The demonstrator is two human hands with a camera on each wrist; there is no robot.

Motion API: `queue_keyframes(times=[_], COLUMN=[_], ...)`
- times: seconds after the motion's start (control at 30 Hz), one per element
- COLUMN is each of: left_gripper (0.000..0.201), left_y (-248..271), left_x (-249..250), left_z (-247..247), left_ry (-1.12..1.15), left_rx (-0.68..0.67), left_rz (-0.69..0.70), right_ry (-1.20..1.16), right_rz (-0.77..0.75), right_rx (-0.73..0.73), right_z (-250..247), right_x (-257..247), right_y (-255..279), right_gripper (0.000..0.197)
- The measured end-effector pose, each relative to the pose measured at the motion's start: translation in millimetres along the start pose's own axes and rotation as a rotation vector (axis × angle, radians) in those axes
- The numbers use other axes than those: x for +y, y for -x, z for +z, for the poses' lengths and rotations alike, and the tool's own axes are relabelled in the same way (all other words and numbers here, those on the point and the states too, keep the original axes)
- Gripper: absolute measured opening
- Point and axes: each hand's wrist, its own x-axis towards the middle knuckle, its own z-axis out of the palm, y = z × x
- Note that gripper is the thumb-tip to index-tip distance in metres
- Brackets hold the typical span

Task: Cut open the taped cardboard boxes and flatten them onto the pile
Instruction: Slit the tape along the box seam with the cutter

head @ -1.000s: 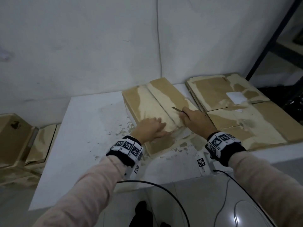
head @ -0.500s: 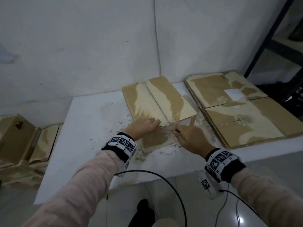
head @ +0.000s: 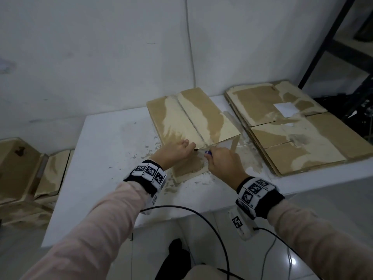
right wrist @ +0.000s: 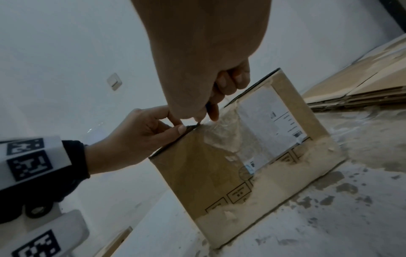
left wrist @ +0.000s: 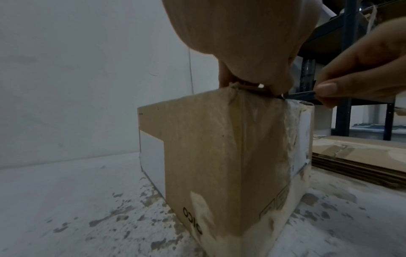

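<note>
Box: I'm seeing the box (head: pixel 191 126) standing on the counter (head: pixel 105 158), beside the pile (head: pixel 298 128).
Left hand (head: pixel 173 153): pinching the box's near top edge.
Right hand (head: pixel 224 162): gripping a knife (head: pixel 207 152) at that edge.

You've drawn your right hand (head: pixel 224 162) back along the box (head: pixel 191 120) seam to its near top edge, cutter (head: pixel 208 152) still gripped. Your left hand (head: pixel 174 152) has gone from pressing flat to pinching that near edge.
</note>
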Motion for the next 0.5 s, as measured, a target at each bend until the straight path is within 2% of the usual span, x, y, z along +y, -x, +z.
queue_keyframes(times=[0.17,0.3,0.4,0.43,0.5], left_gripper=[0.059,0.043,0.054,0.051,0.032], left_y=[1,-1,-2,-4,-9], left_x=[-4,-5,-4,-4,0], left_z=[8,8,11,12,9], left_ry=[0.031,0.085,0.071,0.053,0.009], left_rx=[0.07,0.082,0.112,0.128,0.138], left_rz=[-0.004,-0.017,-0.008,0.006,0.035], right_ry=[-0.127,-0.224,-0.16,-0.138,-0.165], right_rz=[0.121,0.192,0.184,0.186,0.229], right_rx=[-0.039,-0.05,-0.05,-0.047,-0.041], right_z=[1,-3,-9,-10,-10], right_x=[-15,-14,-12,-11,-5], right_y=[-12,-17,-16,-17,-23], right_gripper=[0.033,0.032,0.027,0.026,0.026])
